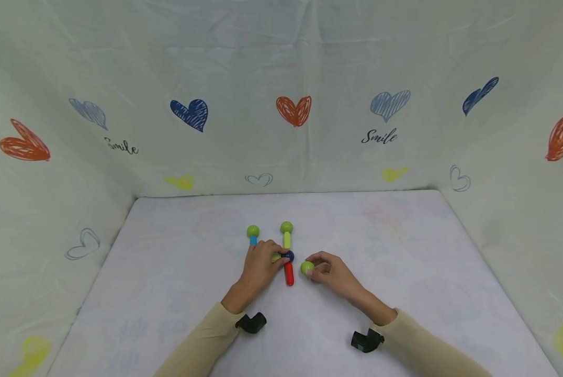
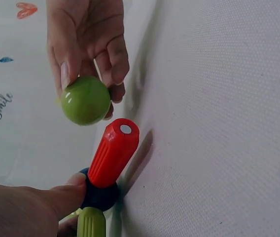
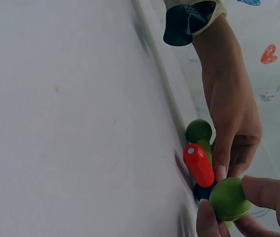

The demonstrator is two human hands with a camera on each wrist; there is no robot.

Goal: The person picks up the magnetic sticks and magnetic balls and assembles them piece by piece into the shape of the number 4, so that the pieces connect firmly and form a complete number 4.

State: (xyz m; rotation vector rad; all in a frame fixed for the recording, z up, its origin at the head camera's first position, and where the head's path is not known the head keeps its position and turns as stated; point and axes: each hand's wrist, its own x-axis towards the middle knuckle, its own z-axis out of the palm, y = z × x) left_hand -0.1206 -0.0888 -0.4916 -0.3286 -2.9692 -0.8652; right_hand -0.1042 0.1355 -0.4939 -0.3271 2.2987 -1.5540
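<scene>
My left hand [image 1: 261, 264] pinches a dark blue ball [image 1: 289, 256] on the table. From that ball a red magnetic stick [image 1: 289, 274] points toward me, its bare metal end showing in the left wrist view. A yellow-green stick [image 1: 287, 240] runs away from it to a green ball [image 1: 286, 227]. Another yellow-green stick [image 1: 275, 257] lies partly under my left fingers. Beyond that hand a light blue stick [image 1: 253, 241] meets a second green ball [image 1: 253, 231]; its near end is hidden. My right hand [image 1: 334, 272] holds a loose green ball [image 2: 86, 100] between thumb and fingers, apart from the red stick.
The white table [image 1: 404, 251] reaches back to a pale curtain [image 1: 338, 63] printed with hearts and "Smile". Curtain also hangs along both sides. A black wrist camera [image 1: 251, 323] sits on the left cuff, another black camera [image 1: 367, 341] on the right.
</scene>
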